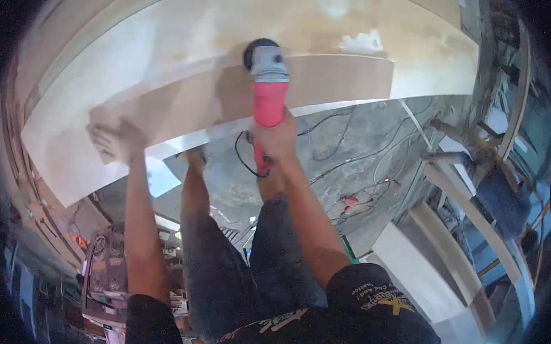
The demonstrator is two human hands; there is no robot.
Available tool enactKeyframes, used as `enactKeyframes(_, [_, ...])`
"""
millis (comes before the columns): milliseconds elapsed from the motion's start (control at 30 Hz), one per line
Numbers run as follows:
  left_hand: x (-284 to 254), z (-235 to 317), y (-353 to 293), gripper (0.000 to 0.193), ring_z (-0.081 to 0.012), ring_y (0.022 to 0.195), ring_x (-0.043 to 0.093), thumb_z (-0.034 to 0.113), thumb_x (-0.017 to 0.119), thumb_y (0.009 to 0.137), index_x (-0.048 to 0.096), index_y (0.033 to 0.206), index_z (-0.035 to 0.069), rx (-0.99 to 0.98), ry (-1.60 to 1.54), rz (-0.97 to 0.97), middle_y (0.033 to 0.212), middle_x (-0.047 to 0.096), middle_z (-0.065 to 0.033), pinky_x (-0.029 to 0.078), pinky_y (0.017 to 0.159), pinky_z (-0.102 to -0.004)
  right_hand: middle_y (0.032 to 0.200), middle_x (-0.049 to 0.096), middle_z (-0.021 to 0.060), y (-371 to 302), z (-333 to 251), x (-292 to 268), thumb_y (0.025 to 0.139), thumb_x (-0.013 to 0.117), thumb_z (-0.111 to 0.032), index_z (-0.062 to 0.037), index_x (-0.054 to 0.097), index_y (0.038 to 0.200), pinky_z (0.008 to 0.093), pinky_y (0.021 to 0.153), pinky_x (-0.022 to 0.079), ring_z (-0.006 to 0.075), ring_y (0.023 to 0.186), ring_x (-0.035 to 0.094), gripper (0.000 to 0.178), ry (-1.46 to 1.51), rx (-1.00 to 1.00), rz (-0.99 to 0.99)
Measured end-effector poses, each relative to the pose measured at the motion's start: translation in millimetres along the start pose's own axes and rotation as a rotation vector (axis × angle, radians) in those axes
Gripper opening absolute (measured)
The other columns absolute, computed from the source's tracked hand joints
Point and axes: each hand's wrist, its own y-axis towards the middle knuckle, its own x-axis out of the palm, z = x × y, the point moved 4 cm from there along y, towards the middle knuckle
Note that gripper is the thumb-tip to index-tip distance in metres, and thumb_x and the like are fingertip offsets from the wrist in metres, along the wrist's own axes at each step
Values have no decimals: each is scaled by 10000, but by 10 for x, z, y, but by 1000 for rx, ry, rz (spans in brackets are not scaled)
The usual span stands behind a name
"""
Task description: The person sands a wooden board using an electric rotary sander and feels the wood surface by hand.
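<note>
Where the picture starts at far left, cluttered shelving [93, 268] below, with boxes and small items stacked in it, contents too blurred to tell apart. Next, left hand [114, 140] spread flat, fingers wide, palm pressed on the near left part of a large pale board [170, 50], gripping nothing, only bearing down close to the board's near edge. Just right of that, a narrower strip of board [341, 76] lying on top of the big one, running off to the right and ending short of the far right corner. At centre, an angle grinder [268, 79] with grey head and red body, head down on the strip's left end, body pointing back toward the person. Right hand [277, 138] wrapped fully round the rear of the red body, fingers closed on it, black cord [245, 158] looping out beneath (blurred from motion). Below the board's near edge, open concrete floor [362, 151] with loose cables trailing across, legs standing in that gap. Farther right, long pale planks [464, 217] leaning in a row, and a wooden stool [467, 143] beside them, well apart from the board.
</note>
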Motion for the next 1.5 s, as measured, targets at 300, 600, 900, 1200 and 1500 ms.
enactKeyframes(300, [254, 292, -292, 900, -414, 1496, 321, 676, 395, 1018, 314, 1570, -31, -165, 12, -86, 1622, 340, -246, 298, 1191, -565, 808, 717, 74, 868, 1249, -3046, 697, 820, -159, -19, 693, 930, 364, 663, 559, 206, 691, 685, 300, -27, 256, 276])
enactKeyframes(600, [59, 187, -129, 985, -459, 1473, 315, 772, 437, 962, 308, 1520, -29, -276, -33, -288, 1588, 323, -256, 295, 1149, -640, 804, 690, 51, 1016, 1370, -3587, 716, 784, -122, -24, 671, 915, 343, 633, 541, 178, 673, 659, 249, -25, 152, 109])
enactKeyframes(900, [-137, -60, 59, 1154, -506, 1550, 127, 623, 695, 850, 192, 1593, -102, 363, -130, -87, 1671, 163, -315, 105, 1263, -554, 887, 674, 50, -103, 1520, -2270, 697, 815, -76, -36, 624, 1028, 347, 691, 547, 186, 739, 656, 384, 176, 238, 151])
enactKeyframes(1200, [-611, -664, -609, 852, -396, 1581, 175, 482, 532, 1012, 176, 1650, 43, 312, -307, -371, 1698, 226, -205, 135, 1270, -545, 997, 728, 139, -692, 877, -396, 629, 871, -187, -20, 628, 1149, 426, 837, 571, 306, 920, 721, 598, -220, 104, -140])
enactKeyframes(1500, [-860, -1891, -1561, 710, -415, 1540, 264, 472, 435, 1087, 274, 1611, 20, -348, -554, -445, 1673, 286, -208, 213, 1246, -508, 973, 725, 225, -1272, -457, 2188, 652, 821, -360, -44, 630, 1118, 520, 834, 566, 456, 929, 701, 595, -570, -163, -561])
